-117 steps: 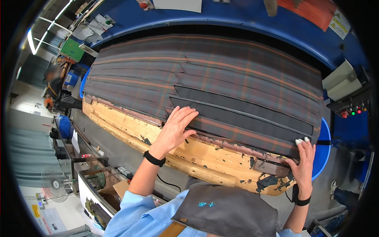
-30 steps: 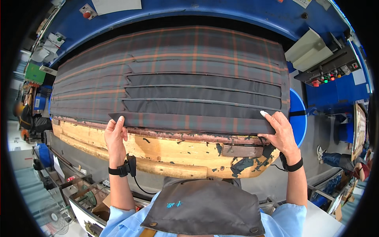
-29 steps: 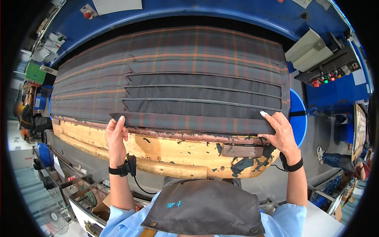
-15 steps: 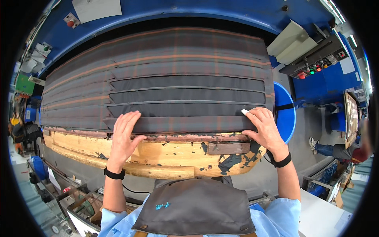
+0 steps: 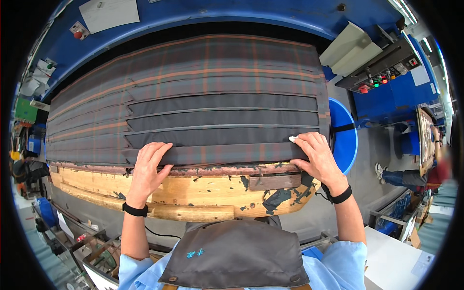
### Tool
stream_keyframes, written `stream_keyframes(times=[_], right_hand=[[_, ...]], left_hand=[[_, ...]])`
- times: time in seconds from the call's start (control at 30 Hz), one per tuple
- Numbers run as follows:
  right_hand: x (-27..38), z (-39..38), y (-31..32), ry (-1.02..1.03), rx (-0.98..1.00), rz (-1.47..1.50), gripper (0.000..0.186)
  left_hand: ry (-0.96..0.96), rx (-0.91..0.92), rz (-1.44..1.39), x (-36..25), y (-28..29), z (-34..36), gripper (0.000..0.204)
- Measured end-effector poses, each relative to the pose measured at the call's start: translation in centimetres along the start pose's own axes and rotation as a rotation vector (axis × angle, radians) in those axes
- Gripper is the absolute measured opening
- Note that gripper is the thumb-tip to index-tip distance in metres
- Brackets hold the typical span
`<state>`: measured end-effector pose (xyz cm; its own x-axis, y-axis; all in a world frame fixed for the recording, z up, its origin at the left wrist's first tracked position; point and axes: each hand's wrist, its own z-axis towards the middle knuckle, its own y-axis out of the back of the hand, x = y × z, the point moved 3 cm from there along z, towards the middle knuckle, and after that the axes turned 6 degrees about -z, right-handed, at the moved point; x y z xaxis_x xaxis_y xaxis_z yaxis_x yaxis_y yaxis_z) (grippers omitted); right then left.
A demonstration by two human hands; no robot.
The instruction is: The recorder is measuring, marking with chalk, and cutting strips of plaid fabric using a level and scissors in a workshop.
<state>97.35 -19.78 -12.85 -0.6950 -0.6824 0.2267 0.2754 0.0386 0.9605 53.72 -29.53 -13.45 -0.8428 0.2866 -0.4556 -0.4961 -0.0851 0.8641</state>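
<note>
Dark, pleated plaid fabric (image 5: 217, 154) lies partly under your half-open left hand (image 5: 148, 169) and right hand (image 5: 320, 157), neither gripping; a round blue tub (image 5: 346, 145) stands right.

Even, fairly bright indoor light falls on the plaid fabric (image 5: 193, 84) and pale wooden table (image 5: 208, 186), while light tubes (image 5: 408, 12) glare at upper right. Fisheye distortion bends straight edges toward a black rim, where detail softens.

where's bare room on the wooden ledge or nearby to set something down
The wooden ledge is mostly bare between the left hand and the brown block; the white tabletop beside the right sleeve also has room. Dark scraps crowd the ledge's right end.
</note>
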Motion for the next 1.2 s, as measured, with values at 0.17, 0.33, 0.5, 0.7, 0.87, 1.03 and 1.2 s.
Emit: stream_keyframes(times=[0.17,0.33,0.5,0.7,0.87,1.03,1.2], right_hand=[[-3.2,-2.9,2.5,-0.365,-0.352,0.156,0.051],[-4.0,-6.6,2.2,-0.567,-0.434,0.010,0.026],[-2.1,-7.4,-0.3,-0.668,-0.347,0.085,0.022],[-2.0,-7.5,-0.6,-0.672,-0.330,0.035,0.025],[-2.9,-6.0,2.7,-0.675,-0.380,-0.016,0.026],[-3.6,0.3,7.2,-0.460,-0.403,-0.046,0.027],[-3.2,10.1,6.0,-0.193,-0.326,-0.043,0.028]], left_hand=[[0.137,-0.208,-0.113,1.7,1.3,-2.2,0.075],[0.654,-0.667,-0.525,6.3,1.1,-6.4,0.055],[0.639,-0.666,-0.672,6.4,0.1,-7.7,0.056],[0.653,-0.672,-0.695,6.0,-0.3,-7.1,0.056],[0.586,-0.702,-0.340,4.3,1.4,-5.9,0.060],[0.447,-0.723,-0.777,1.0,2.5,-1.2,0.055],[0.518,-0.474,-1.686,0.5,-0.6,5.7,0.046]])
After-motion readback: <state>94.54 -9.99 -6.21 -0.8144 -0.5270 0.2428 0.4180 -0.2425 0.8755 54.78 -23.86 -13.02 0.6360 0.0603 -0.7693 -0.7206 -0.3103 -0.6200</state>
